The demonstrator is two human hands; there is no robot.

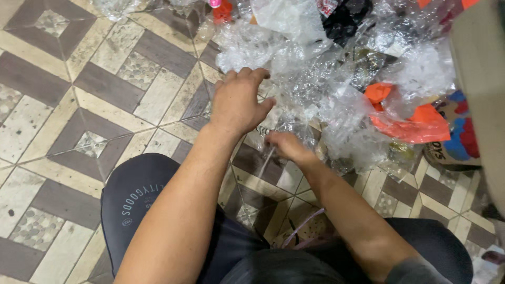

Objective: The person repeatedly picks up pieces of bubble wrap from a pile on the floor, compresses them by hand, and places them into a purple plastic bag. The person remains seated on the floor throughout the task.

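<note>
On the patterned tile floor (63, 105), a pile of clear crinkly plastic bags (315, 79) looks light, soft and slippery. Left hand (238, 102) rests on its edge, fingers bent together; right hand (284, 144) pinches a loose edge, likely the best hold.

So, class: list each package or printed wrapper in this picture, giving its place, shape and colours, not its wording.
Clear plastic bags: crumpled heap, top centre, under both hands.
Orange wrapper: crumpled, right of the heap.
Printed package: far right, tan with blue and red shapes.
Red and black wrapper: top edge.
</note>
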